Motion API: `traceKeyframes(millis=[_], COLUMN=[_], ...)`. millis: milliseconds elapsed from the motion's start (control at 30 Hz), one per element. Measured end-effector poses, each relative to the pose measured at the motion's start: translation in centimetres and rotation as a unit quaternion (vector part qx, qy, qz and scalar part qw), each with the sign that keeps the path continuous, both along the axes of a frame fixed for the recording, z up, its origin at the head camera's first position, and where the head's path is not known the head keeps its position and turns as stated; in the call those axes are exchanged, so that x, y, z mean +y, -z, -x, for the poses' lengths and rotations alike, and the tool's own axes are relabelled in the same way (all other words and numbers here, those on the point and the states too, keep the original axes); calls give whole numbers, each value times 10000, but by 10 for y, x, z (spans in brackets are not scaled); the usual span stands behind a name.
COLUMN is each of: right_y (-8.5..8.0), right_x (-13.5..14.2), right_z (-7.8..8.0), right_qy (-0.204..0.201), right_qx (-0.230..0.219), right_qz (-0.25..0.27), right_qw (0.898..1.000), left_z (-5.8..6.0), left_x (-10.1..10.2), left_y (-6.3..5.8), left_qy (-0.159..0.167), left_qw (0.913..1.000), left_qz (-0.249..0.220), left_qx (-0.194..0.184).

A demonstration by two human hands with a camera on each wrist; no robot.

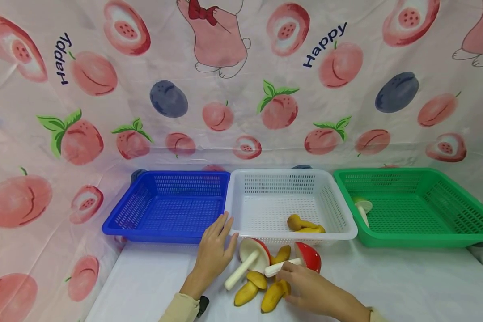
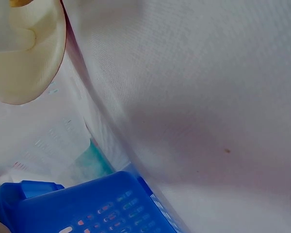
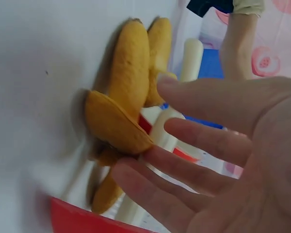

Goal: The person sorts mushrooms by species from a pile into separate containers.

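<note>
My left hand (image 1: pixel 214 250) lies with fairly straight fingers over the meeting rims of the blue basket (image 1: pixel 153 237) and the white basket (image 1: pixel 294 235). Beside its thumb is a red-capped toy mushroom (image 1: pixel 249 264), pale underside showing. My right hand (image 1: pixel 310 286) reaches into the pile with fingers spread and loosely bent. In the right wrist view its fingertips (image 3: pixel 128 177) are right at the cap of a yellow toy mushroom (image 3: pixel 128 73). Another red mushroom with white dots (image 1: pixel 309 257) lies behind this hand, its white stem toward the fingers. More yellow mushrooms (image 1: pixel 249 290) lie close by.
Yellow mushrooms (image 1: pixel 302 222) lie in the white basket's front right. The green basket (image 1: pixel 426 239) at right holds a mushroom with a white stem and greenish cap (image 1: pixel 363 208). A fruit-print cloth (image 1: pixel 233 98) hangs behind the row of baskets.
</note>
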State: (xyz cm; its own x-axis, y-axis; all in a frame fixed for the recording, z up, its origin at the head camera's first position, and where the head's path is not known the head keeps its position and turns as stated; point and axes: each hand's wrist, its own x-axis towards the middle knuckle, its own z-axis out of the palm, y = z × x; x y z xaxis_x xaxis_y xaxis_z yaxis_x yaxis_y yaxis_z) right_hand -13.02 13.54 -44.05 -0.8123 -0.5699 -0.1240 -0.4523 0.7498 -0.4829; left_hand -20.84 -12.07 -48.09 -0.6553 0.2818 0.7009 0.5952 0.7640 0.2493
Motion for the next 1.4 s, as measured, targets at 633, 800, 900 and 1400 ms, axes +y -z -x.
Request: traceKeyframes(millis=[633,800,900,1400], right_y=[20,23,24,17], right_x=[-6,-4,-3,-6], right_z=[-8,-10,-10,-10], right_qy=[183,119,102,93], right_qx=[74,126,90,77], right_qz=[76,188,275,335], right_qw=[9998,9997,9995,9994], left_z=[0,-1,0,0], left_x=[1,1,2,1], left_y=[0,0,0,-1], left_qy=[-9,-14,-14,-38], left_qw=[9999,9999,9999,10000], left_qz=[4,-3,12,4], left_qx=[123,132,146,90])
